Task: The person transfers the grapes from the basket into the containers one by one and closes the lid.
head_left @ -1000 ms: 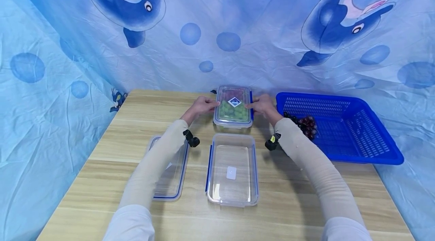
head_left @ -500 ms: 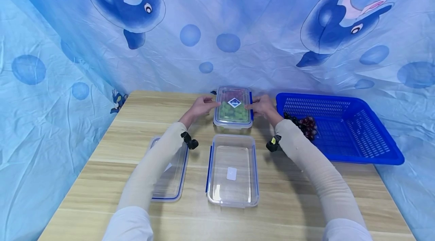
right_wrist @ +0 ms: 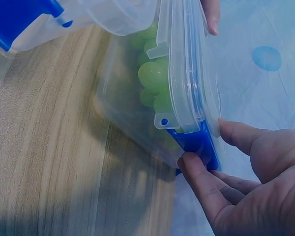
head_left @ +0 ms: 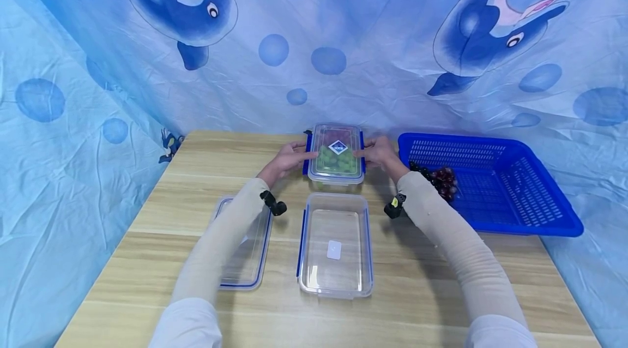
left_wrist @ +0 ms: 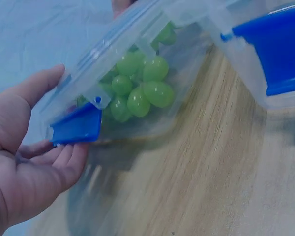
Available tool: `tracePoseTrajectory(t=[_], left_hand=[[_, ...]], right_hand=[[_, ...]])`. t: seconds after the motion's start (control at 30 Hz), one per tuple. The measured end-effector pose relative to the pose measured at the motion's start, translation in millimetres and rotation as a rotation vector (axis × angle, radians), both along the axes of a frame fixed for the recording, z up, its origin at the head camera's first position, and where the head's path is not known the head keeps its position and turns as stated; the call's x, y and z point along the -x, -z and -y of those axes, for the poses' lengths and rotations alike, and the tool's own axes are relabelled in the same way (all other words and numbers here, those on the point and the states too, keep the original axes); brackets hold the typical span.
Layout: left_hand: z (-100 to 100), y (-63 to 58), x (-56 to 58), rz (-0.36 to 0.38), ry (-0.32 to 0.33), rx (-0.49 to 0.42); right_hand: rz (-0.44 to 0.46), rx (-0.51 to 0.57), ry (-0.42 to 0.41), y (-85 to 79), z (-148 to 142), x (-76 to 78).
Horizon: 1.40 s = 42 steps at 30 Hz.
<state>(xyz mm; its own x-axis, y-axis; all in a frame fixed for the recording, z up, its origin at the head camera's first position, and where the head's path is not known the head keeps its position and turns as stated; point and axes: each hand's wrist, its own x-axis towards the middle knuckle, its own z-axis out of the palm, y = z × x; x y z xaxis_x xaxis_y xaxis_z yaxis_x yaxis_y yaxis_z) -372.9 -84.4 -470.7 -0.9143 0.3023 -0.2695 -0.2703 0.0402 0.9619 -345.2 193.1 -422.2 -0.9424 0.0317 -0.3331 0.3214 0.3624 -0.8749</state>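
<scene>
At the back of the table stands a clear food container [head_left: 337,173] with its lid on. Green grapes [left_wrist: 157,93] fill the near part, and something reddish shows through the lid behind them. My left hand [head_left: 287,160] has its thumb on the lid's left edge and its fingers beneath the blue left latch [left_wrist: 78,125], which sticks out from the side. On the other side, my right hand [head_left: 380,153] holds the right latch [right_wrist: 199,147], thumb against the lid rim and fingers below the latch.
In front stands a second clear container [head_left: 336,282], unlidded, with a white label inside. A loose lid [head_left: 245,266] lies under my left forearm. At the right, a blue basket [head_left: 490,184] holds dark red grapes [head_left: 444,181]. A dolphin-print curtain [head_left: 304,21] hangs behind the table.
The left latch has come into view, standing out from the container's side. My left thumb has shifted slightly down along the lid's edge. The right hand stays put.
</scene>
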Motion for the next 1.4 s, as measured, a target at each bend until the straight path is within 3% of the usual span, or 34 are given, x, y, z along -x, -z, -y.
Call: tracePoseTrajectory(t=[0.27, 0.53, 0.83, 1.4], left_hand=[[-10, -16.8, -3.4, -0.083, -0.073, 0.167], [-11, -9.0, -7.3, -0.111, -0.122, 0.077], [-17, -7.5, -14.4, -0.157, -0.187, 0.139], [-18, -14.1, -17.1, -0.170, -0.227, 0.194]], right_hand=[[0.004, 0.019, 0.014, -1.8, 0, 1.2], [0.008, 0.011, 0.006, -2.1, 0, -1.0], [-0.009, 0.000, -0.014, -1.3, 0, -1.6], [0.000, 0.003, 0.005, 0.0, 2, -1.7]])
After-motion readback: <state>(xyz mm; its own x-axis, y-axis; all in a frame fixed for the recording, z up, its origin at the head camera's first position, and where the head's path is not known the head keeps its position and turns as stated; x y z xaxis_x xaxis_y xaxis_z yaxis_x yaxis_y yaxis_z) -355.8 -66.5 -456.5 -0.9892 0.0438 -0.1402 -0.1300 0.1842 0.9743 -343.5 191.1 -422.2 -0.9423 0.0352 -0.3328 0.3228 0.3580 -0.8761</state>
